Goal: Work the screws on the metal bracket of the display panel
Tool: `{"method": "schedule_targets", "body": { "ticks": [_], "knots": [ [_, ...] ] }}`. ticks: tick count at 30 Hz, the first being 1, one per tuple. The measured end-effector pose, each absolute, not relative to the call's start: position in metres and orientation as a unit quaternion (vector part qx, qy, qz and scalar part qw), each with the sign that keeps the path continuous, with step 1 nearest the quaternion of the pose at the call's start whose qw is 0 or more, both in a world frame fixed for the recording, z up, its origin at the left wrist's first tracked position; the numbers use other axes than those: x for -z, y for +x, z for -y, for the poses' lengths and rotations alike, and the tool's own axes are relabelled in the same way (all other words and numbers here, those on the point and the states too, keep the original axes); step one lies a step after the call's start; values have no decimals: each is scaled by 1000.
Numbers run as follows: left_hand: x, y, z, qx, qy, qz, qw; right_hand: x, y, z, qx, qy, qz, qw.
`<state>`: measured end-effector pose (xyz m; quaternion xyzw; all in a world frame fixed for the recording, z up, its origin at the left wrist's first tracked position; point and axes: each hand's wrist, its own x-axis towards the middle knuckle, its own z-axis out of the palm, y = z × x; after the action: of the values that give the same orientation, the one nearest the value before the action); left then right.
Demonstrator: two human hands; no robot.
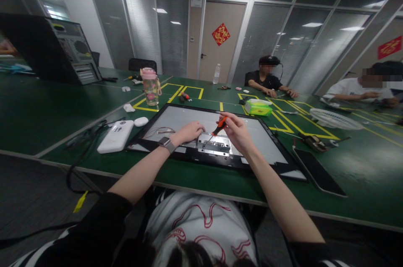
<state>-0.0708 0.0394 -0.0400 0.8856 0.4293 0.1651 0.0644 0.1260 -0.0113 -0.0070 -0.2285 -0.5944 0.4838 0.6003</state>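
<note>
A large flat screen panel (267,143) with a black frame lies back-up on the green table in front of me. Near its front edge sits a silver metal bracket (215,146). My right hand (237,132) grips an orange and black screwdriver (220,126), tilted so that its shaft points down and left at the bracket's left part. Whether the tip sits in a screw is too small to tell. My left hand (189,132) rests palm down at the bracket's upper left, fingers slightly bent and apart; its fingertips are partly hidden. Thin wires (160,130) lie on the panel's left side.
Left of the panel are a white power bank (116,137), a white earbud case (141,121) and a pink-lidded bottle (150,86). A black phone-like slab (319,171) lies right. Beyond stand a green tissue pack (258,107) and a computer case (50,48). Two people sit across.
</note>
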Motion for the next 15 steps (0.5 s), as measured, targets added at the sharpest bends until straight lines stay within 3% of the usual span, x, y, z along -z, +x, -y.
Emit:
{"method": "schedule_targets", "body": {
  "ticks": [15],
  "knots": [
    [40, -71, -39, -166, 886, -429, 61, -2, 130, 16, -496, -212, 632, 556]
  ]
}}
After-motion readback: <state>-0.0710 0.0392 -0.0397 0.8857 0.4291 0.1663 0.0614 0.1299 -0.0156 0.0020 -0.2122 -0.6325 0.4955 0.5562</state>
